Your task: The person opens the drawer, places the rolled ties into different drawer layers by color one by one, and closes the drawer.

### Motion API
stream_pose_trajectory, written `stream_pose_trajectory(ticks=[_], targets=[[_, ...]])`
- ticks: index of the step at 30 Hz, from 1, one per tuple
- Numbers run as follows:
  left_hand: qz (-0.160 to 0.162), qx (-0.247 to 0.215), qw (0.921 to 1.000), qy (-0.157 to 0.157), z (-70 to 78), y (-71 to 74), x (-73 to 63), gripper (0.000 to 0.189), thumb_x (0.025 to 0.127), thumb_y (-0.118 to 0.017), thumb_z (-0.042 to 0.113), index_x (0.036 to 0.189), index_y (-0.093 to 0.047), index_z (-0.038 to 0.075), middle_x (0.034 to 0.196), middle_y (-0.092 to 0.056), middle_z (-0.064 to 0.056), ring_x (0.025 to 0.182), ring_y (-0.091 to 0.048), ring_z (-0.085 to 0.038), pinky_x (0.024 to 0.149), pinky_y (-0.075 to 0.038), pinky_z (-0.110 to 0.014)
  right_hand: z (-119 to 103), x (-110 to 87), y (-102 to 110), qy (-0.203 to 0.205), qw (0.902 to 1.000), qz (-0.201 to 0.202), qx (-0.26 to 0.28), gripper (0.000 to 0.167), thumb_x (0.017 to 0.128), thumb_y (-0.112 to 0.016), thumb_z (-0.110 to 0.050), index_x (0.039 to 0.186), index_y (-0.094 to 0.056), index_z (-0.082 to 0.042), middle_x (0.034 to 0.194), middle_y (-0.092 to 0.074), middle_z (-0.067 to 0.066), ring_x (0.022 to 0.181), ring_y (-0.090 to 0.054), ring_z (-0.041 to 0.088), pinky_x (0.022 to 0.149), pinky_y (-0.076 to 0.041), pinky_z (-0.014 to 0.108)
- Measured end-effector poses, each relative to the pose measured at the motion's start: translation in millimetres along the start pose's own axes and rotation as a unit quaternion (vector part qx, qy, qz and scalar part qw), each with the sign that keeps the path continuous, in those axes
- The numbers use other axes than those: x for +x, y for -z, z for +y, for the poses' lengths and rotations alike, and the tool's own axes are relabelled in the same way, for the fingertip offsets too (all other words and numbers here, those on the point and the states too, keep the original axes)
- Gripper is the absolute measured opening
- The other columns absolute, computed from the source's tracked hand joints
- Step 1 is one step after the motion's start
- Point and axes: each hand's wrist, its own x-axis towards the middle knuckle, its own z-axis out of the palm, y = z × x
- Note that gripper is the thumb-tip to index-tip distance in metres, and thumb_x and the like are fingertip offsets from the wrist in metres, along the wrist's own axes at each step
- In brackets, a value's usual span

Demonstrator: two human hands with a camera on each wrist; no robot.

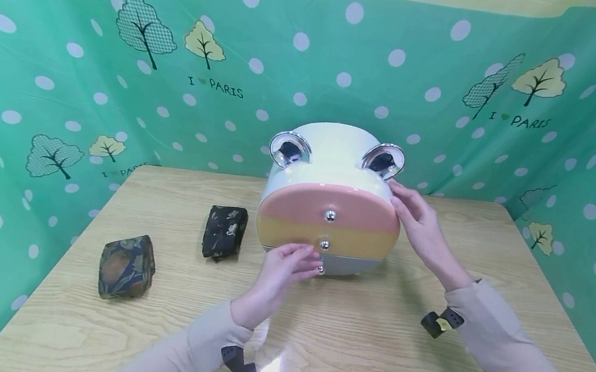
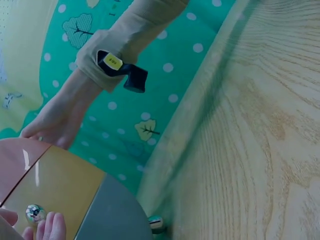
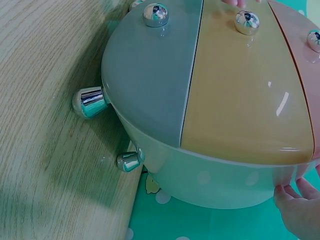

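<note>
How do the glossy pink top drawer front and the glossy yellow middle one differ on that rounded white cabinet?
The pink drawer front is uppermost; the yellow drawer front lies directly below it. The pink front has an arched upper edge; the yellow front is a band with nearly straight upper and lower edges. The left hand is nearer the yellow front's knob than the pink front's knob. Both are glossy, each with one round silver knob.

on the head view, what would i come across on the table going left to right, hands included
Brown-and-navy patterned pouch, black floral pouch, white box with pink, yellow and grey fronts, right hand. The left hand overlaps the box, so it is left out.
</note>
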Motion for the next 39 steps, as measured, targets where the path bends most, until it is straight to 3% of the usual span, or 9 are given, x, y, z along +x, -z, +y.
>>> stream_pose_trajectory(ticks=[7,15,29,39], targets=[[-0.014,-0.023,0.9994,0.024,-5.3,-1.5,2.2,0.031,0.086,-0.054,0.010,0.109,-0.049,-0.010,0.104,-0.056,-0.028,0.091,-0.061,-0.029,0.081,-0.051,-0.036,0,-0.4,0,0.002,1.0000,0.001,0.001,0.040,0.094,-0.044,-0.022,0.128,-0.041,-0.002,0.140,-0.032,0.009,0.129,-0.027,0.025,0.106,-0.023,0.043],[-0.029,-0.053,0.9968,0.052,-7.7,-4.0,3.8,0.036,0.086,-0.055,0.014,0.112,-0.048,-0.010,0.104,-0.058,-0.026,0.086,-0.062,-0.024,0.082,-0.050,-0.035,2,-0.7,-1,0.005,1.0000,0.003,0.000,0.039,0.094,-0.044,-0.021,0.128,-0.041,-0.002,0.140,-0.033,0.010,0.128,-0.029,0.025,0.105,-0.024,0.043],[-0.067,-0.086,0.9906,0.083,-9.2,-6.6,10.7,0.043,0.087,-0.055,0.024,0.116,-0.046,-0.007,0.112,-0.054,-0.028,0.097,-0.059,-0.031,0.086,-0.048,-0.037,1,-1.1,0,0.003,1.0000,0.002,0.000,0.039,0.094,-0.044,-0.022,0.128,-0.041,-0.002,0.140,-0.032,0.009,0.128,-0.028,0.025,0.105,-0.024,0.044],[-0.065,-0.128,0.9828,0.116,-8.8,-9.0,19.3,0.043,0.087,-0.055,0.026,0.115,-0.044,-0.006,0.111,-0.053,-0.029,0.104,-0.054,-0.035,0.087,-0.048,-0.037,0,-1.5,0,-0.001,1.0000,0.004,-0.005,0.040,0.094,-0.044,-0.022,0.128,-0.041,-0.004,0.140,-0.032,0.008,0.129,-0.027,0.024,0.105,-0.024,0.044]])
